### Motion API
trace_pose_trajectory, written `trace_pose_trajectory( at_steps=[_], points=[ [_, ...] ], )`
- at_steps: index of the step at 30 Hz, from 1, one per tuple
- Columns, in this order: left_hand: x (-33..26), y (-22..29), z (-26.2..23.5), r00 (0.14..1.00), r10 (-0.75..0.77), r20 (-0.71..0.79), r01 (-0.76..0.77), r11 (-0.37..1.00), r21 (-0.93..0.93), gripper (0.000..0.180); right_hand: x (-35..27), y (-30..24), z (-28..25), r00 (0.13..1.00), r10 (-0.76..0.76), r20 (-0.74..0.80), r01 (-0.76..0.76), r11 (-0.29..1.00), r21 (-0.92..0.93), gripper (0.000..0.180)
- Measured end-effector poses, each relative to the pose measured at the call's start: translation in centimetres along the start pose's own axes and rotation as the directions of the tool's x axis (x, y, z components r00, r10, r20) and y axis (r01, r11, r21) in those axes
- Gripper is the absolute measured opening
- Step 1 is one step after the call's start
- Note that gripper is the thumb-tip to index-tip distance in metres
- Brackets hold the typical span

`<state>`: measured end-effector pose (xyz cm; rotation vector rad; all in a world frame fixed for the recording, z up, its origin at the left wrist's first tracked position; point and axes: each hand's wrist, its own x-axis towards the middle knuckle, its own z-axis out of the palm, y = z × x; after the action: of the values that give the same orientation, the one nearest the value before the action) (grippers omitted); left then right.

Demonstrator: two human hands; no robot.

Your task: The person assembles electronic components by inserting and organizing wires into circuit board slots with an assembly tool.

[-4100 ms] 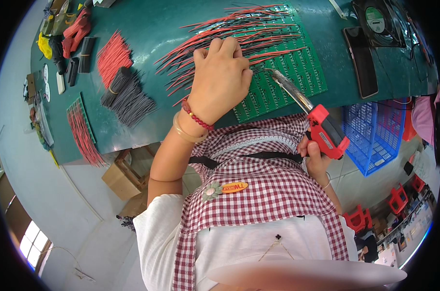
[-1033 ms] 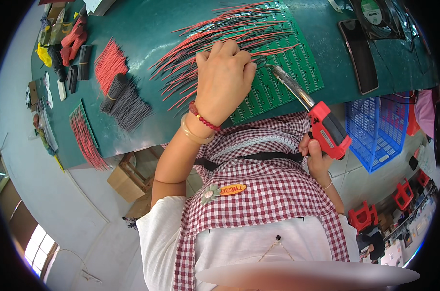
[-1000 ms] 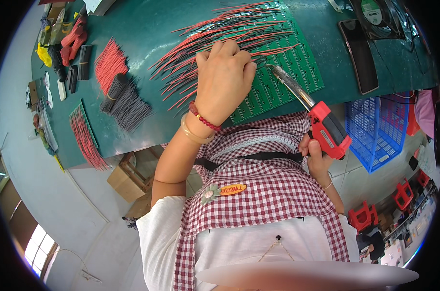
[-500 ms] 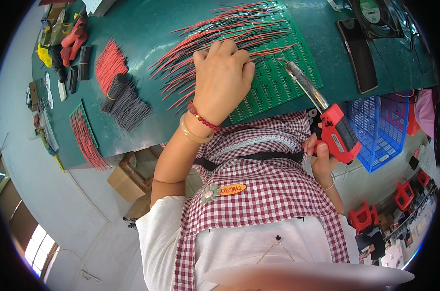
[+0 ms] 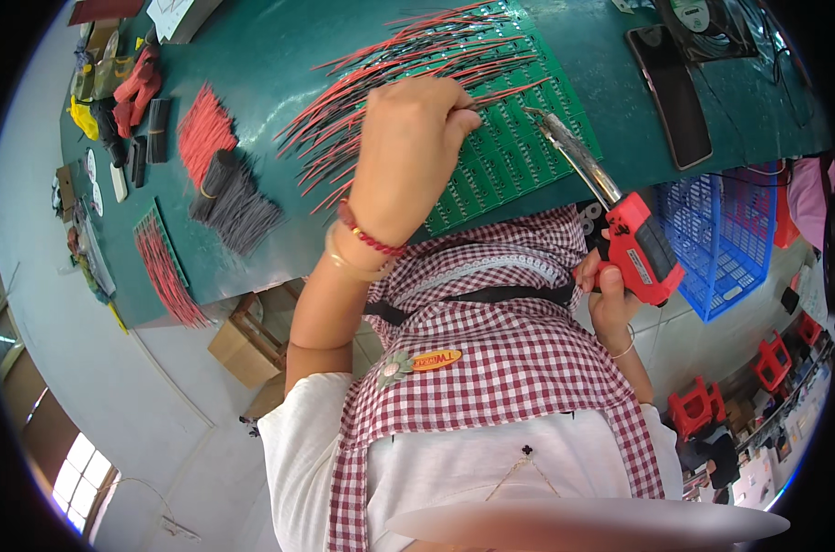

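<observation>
My right hand [image 5: 609,299] grips the handle of a red and black soldering gun [image 5: 640,253]. Its metal tip points up and left, just above a green circuit board panel [image 5: 496,179] on the table. Rows of red and black wires [image 5: 330,129] fan out leftward from the panel. Over these wires my left hand [image 5: 408,138] is closed, back of the hand upward, with fingers curled down. Whatever its fingertips pinch is hidden beneath it. One red wire [image 5: 514,95] lies between that hand and the soldering tip.
Left on the green table lie loose red wires [image 5: 206,129], black wires [image 5: 243,216] and a small wired board strip [image 5: 167,267]. A phone [image 5: 670,97] rests at the right, near a black fan-like device [image 5: 712,28]. Below the table edge stands a blue plastic basket [image 5: 716,239].
My left hand has tipped and shifted slightly left, its fingers now curled more out of sight. The soldering gun stays almost in place. The whole view has shifted a little.
</observation>
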<state>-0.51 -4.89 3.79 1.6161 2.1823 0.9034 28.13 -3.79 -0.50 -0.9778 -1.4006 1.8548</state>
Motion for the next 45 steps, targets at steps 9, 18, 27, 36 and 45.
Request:
trace_pose_trajectory(
  at_steps=[9, 18, 27, 36, 45],
  points=[
    [0.2, -0.8, 2.6, 1.0, -0.014, 0.01, 0.013, 0.995, 0.102, 0.012, 0.4, 0.3, 0.3, 0.999, 0.039, 0.014, -0.04, 0.998, 0.042, 0.032],
    [0.0, -0.6, 2.2, 0.998, -0.042, 0.051, 0.034, 0.989, 0.143, 0.012, 0.5, 0.6, 0.3, 0.999, 0.039, 0.025, -0.04, 0.999, 0.016, 0.038],
    [-0.2, -0.3, 2.3, 0.996, -0.072, 0.045, 0.063, 0.983, 0.171, 0.011, 0.4, 0.4, 0.4, 0.995, 0.08, 0.058, -0.073, 0.991, -0.109, 0.035],
    [-0.1, -0.3, 2.2, 0.995, -0.071, 0.067, 0.057, 0.979, 0.193, 0.011, 0.5, -0.1, 0.6, 1.0, -0.01, 0.009, 0.01, 1.0, -0.021, 0.042],
    [-0.4, -0.7, 1.2, 0.998, -0.019, 0.054, 0.009, 0.984, 0.18, 0.013, 0.6, -0.2, 0.5, 1.0, -0.006, 0.002, 0.006, 1.0, -0.008, 0.042]
  ],
)
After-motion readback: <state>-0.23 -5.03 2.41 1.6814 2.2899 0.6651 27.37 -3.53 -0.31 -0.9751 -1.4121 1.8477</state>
